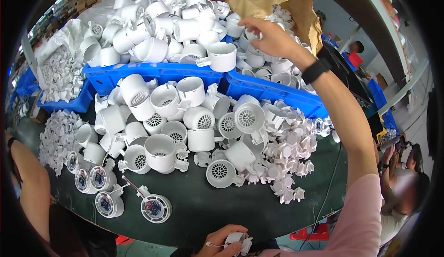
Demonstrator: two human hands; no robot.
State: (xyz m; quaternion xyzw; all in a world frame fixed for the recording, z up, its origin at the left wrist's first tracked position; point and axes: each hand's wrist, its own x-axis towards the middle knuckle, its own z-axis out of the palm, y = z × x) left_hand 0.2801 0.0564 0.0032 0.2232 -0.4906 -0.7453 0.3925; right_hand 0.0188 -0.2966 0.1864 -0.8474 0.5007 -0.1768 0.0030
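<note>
At the lower edge of the head view, my left hand [221, 242] is closed around a small white plastic part [236, 238]. Thin tabs and a short white wire stick out from it. My right arm, with a black wristband, stretches far forward. My right hand [273, 37] is over the white cup-shaped housings [256, 55] in the right blue bin [273, 90]. Its index finger points out, apart from the others, and I see nothing held. Nearer to me, similar housings [160, 153] with grille bottoms lie heaped on the dark green table [199, 206].
Small white petal-shaped caps [284, 157] are piled at right. White housings with round circuit boards [156, 208] stand front left, beside small white pieces [60, 136]. Another blue bin [152, 72] overflows with housings. A person's arm [30, 183] is at left; another person [402, 187] sits right.
</note>
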